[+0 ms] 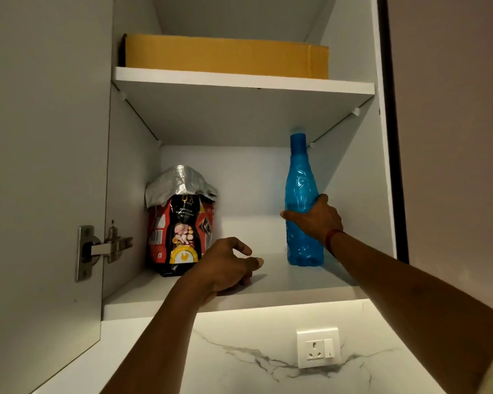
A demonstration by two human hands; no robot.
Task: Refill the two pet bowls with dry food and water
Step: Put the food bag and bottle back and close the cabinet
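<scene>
Early going: no bowls in sight, nothing poured yet, both supplies sit on the lower shelf (pixel 268 282) of the open cupboard. Right hand (pixel 315 220) has its grip wrapped round the blue bottle (pixel 300 180), which stands upright at the shelf's right side, cap on, crinkled plastic. Left hand (pixel 228 265) rests on the shelf with a loose, released grip, fingers spread, just beside the food bag (pixel 177 228), a red-and-black pouch with its silver top folded over. Fetching, filling, watering all remain.
</scene>
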